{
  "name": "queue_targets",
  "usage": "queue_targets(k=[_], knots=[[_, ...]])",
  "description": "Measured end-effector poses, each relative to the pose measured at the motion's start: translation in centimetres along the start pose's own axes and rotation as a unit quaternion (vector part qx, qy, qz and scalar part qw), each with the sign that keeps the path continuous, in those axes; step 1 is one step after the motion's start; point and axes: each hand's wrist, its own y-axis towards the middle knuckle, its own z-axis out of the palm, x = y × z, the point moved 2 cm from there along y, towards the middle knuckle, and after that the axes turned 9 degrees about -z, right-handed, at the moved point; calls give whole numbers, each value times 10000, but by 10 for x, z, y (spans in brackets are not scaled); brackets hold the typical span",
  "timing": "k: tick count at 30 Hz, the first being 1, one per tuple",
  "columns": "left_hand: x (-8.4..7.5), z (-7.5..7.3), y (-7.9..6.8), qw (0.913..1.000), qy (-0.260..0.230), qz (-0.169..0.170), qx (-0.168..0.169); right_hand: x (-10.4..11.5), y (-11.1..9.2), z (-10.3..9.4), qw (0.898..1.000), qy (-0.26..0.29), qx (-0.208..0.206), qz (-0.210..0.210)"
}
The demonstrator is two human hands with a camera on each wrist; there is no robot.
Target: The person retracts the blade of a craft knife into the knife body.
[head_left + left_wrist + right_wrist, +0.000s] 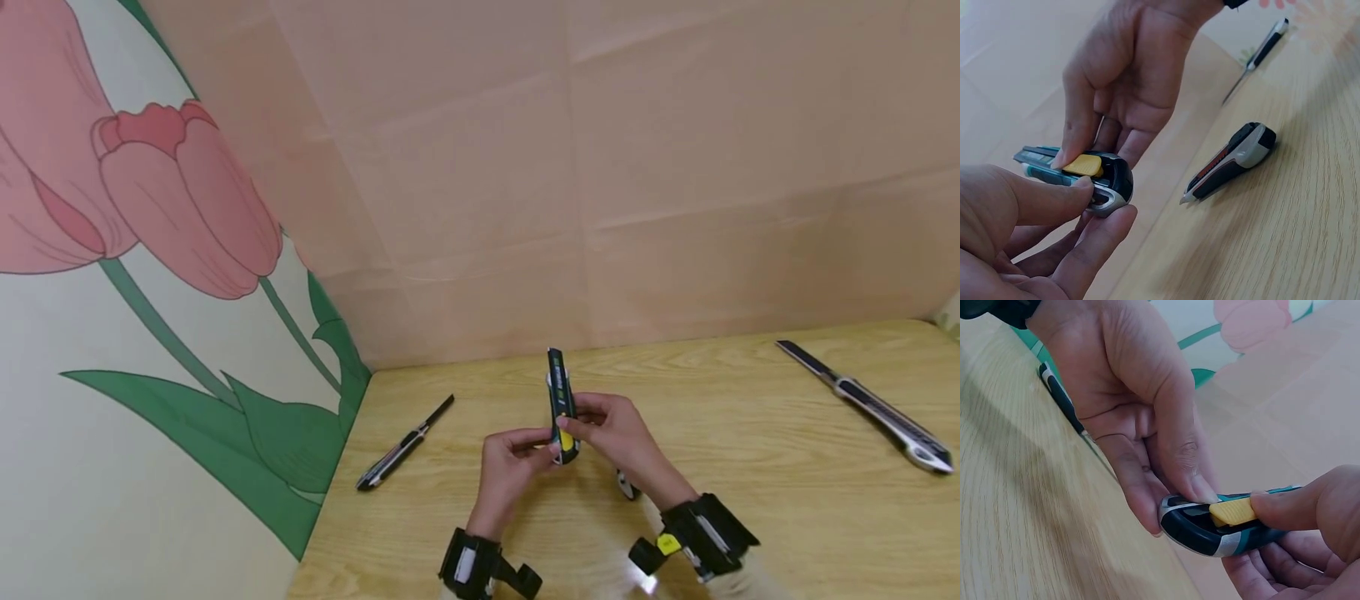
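Both hands hold a black and teal utility knife with a yellow slider above the table. Its front points away toward the back wall. My left hand pinches the rear end between thumb and fingers. My right hand grips the knife's body from the other side, its thumb at the yellow slider. Below the right hand, a silver and black utility knife lies on the table, mostly hidden by the wrist in the head view.
On the wooden table, a utility knife with its blade out lies at the left, and a larger-looking one, also extended, lies at the right. A pinkish sheet covers the back, beside a tulip-patterned wall.
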Motion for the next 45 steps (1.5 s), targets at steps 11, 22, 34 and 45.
queue_targets(k=[11, 22, 34, 45], knots=[[0, 2, -1, 9999, -38, -104, 4, 0, -1, -2, 9998, 46, 93, -194], [18, -3, 11, 9999, -40, -108, 19, 6, -3, 0, 9998, 111, 82, -139], [25, -4, 14, 9996, -190, -172, 122, 4, -4, 2, 9999, 50, 108, -104], [23, -4, 13, 9997, -130, -54, 203, 7, -5, 1, 9998, -85, 95, -159]])
